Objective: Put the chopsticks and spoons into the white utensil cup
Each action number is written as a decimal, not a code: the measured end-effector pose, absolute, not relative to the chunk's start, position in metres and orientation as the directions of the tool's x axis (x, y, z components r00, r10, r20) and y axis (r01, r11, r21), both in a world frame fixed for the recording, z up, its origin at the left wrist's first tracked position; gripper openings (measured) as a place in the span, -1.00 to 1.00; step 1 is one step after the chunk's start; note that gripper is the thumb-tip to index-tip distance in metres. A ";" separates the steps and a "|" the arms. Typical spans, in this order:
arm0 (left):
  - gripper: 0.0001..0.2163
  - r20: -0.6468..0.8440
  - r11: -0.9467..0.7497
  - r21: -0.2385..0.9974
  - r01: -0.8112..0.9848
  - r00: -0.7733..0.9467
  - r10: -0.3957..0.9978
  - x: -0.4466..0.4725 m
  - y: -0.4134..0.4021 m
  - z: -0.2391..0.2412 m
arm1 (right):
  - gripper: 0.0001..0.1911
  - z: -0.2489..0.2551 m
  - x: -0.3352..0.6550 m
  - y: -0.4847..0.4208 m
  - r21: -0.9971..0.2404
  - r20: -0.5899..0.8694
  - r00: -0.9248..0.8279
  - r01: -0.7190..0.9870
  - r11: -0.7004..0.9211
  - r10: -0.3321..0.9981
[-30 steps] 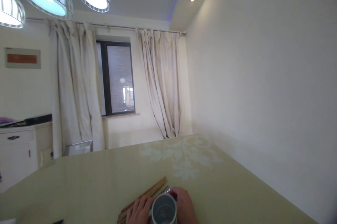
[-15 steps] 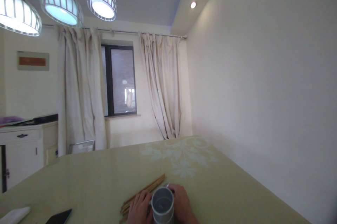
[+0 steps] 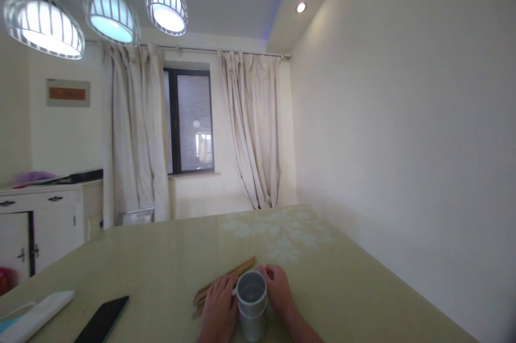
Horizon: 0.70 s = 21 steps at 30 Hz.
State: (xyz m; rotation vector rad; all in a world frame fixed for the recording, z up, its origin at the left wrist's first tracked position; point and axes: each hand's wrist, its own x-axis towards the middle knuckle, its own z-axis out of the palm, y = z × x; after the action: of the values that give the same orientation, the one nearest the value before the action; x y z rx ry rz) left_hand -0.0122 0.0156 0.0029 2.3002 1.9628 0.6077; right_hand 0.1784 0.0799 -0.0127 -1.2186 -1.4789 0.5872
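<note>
A grey mug (image 3: 252, 289) stands upright at the front of the table, atop what looks like a second mug (image 3: 253, 327) below it. Small handles show at its left side and at its far right. My right hand (image 3: 278, 289) is closed at the right-hand handle, its fingers curled and thumb toward the rim. My left hand (image 3: 220, 300) lies with fingers stretched over a bundle of wooden chopsticks (image 3: 242, 266), its thumb side against the left of the mugs. Part of the bundle is hidden beneath that hand. The mug's inside shows a small pattern or reflection at the bottom.
A black phone (image 3: 104, 319) and a white elongated object (image 3: 44, 313) lie on the table (image 3: 161, 257) to the left. A plain wall (image 3: 403, 144) runs along the table's right edge. A white cabinet (image 3: 56, 224) stands at far left; lit pendant lamps (image 3: 113, 18) hang above.
The view has swung left and slightly down, so more of the phone and cabinet shows. Both hands stay beside the mugs; my right hand's thumb and fingers show more clearly at the handle.
</note>
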 end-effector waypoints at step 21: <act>-0.58 0.378 -0.023 0.284 0.959 -0.090 0.921 -0.017 0.003 0.021 | -0.54 -0.007 0.181 0.077 -0.861 0.440 0.144 0.350 0.370 0.887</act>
State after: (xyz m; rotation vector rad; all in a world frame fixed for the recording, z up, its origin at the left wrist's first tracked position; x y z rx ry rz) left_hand -0.0167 0.0031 0.0209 2.1693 2.2485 0.7750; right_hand 0.1806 0.0767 -0.0074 -1.1968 -1.4347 0.5636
